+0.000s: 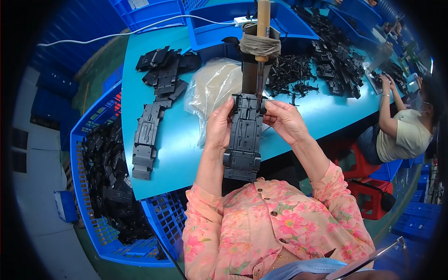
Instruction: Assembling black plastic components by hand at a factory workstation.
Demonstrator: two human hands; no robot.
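Both of my hands are at a long black plastic chassis-like part [245, 133], which points away from me in front of my chest. My left hand [220, 123] grips its left edge near the far end, thumb along the side. Opposite it, my right hand [283, 119] pinches the far right corner, near a small dark round piece. A wooden-handled tool with a metal shaft [262, 23] hangs upright at that end, bound with cord [259, 46] to a metal stand [249, 77]. Its tip meets the part by my right fingers; the exact contact is hidden.
A clear plastic bag [210, 86] lies behind my left hand on the teal table [177, 154]. Similar black parts [165, 70] are piled left, small black pieces [289, 74] right. A blue crate [79, 186] of parts stands lower left. Another person [401, 130] works at right beside red stools [368, 196].
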